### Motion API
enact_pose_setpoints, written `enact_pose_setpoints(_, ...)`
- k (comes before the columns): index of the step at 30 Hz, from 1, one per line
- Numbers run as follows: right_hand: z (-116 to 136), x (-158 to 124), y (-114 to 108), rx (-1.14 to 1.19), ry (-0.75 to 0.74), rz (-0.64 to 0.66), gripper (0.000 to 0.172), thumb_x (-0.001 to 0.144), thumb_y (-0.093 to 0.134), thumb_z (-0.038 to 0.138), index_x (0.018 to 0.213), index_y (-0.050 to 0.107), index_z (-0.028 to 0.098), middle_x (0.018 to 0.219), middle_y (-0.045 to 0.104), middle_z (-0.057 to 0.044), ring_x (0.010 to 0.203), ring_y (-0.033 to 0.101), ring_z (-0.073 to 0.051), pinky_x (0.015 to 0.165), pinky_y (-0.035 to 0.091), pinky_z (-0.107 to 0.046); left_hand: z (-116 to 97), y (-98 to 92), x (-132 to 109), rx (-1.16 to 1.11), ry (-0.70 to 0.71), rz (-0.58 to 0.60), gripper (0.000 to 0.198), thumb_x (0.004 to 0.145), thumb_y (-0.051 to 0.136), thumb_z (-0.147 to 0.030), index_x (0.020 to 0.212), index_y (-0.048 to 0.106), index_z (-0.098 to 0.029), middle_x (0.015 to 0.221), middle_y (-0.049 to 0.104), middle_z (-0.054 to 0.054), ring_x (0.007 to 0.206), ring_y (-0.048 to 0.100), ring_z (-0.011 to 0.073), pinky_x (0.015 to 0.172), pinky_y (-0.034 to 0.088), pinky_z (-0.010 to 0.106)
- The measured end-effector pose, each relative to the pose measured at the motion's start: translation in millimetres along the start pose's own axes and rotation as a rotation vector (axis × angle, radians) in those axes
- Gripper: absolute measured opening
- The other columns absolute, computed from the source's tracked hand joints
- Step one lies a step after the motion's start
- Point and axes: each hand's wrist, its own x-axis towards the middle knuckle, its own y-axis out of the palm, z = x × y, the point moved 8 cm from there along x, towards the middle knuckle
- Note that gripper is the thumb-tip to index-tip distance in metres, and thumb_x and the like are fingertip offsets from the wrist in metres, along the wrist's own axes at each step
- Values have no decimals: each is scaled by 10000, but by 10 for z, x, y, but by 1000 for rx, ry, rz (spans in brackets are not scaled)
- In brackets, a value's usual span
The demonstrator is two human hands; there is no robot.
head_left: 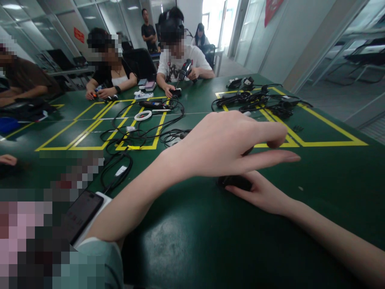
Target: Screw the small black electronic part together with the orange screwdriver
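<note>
My left hand (225,140) is raised across the middle of the view, back upward. Its thumb is stretched out, apart from the bent index finger, and nothing shows between them; the other fingers are mostly hidden. Lower and farther right, my right hand (264,192) rests near the table top with its thumb along a dark, rounded object (239,183). The left hand covers part of that object, so its exact kind cannot be made out.
The green table (315,192) carries yellow tape outlines. Tangled black cables (258,99) lie at the back right, more cables (132,132) left of centre. A white ring (143,115) and a phone (81,216) are nearby. Across the table, a person (183,60) holds a power screwdriver (184,70).
</note>
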Motion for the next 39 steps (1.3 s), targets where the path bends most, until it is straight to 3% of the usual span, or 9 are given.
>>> enact_pose_setpoints(3,18,0,2,8,17,4,221,896,659,374,1029,712,205,1020,802,-94,968,761,-310,883,650,-458,-4,-7,-6,-8,15,-20,267,988,487,-321,966,720,-192,828,746,33,893,728,213,809,554,320)
enact_pose_setpoints(9,66,17,-12,13,3,-7,228,896,656,389,1033,704,214,1028,790,-92,942,755,-300,886,645,-470,-110,-51,-24,-154,137,2,460,930,363,-63,1172,725,-214,1318,707,39,1256,667,185,1082,559,339)
enact_pose_setpoints(15,63,23,-4,-7,-38,10,196,901,648,346,1045,685,217,1039,783,-93,977,751,-304,875,634,-466,-65,-87,-35,-68,97,-19,433,973,421,-105,1233,735,-252,1499,595,55,1387,600,256,1060,588,420)
enact_pose_setpoints(19,15,18,6,-32,-43,11,202,900,663,338,1060,685,217,1084,783,-96,1062,747,-317,926,619,-474,-34,-63,-18,-19,124,-68,291,1021,473,-203,1147,734,-226,1409,656,64,1303,660,229,992,592,355)
enact_pose_setpoints(22,-63,-10,14,-46,-23,-1,256,897,682,369,1103,696,219,1140,789,-107,1097,745,-327,960,615,-490,-40,-10,-6,58,133,-77,175,1015,564,-262,1048,720,-191,1165,753,59,1093,740,191,838,572,268)
enact_pose_setpoints(27,-127,-39,27,-59,43,8,341,897,675,437,1147,702,207,1085,803,-121,1028,766,-354,882,648,-513,-54,2,-10,132,79,-86,324,1021,532,-413,855,681,-178,838,731,37,833,725,171,653,497,252)
enact_pose_setpoints(30,1,-4,22,-28,6,26,237,921,636,410,1048,696,220,1049,791,-104,988,760,-332,875,651,-489,-98,-17,-19,20,109,-40,201,966,522,-221,919,714,-187,958,749,50,934,716,176,800,565,290)
enact_pose_setpoints(33,102,21,-2,-38,-43,6,181,927,610,389,979,681,230,1009,774,-94,970,746,-325,837,648,-465,-150,-36,-31,-139,156,37,379,888,462,-57,1089,747,-206,1219,728,61,1160,685,190,1013,573,329)
enact_pose_setpoints(39,20,-5,2,-20,-39,-7,207,908,650,350,1068,678,222,1054,780,-86,985,745,-298,862,636,-437,-134,-95,-59,-263,152,50,454,921,400,5,1186,734,-152,1426,642,97,1360,599,151,1151,505,277)
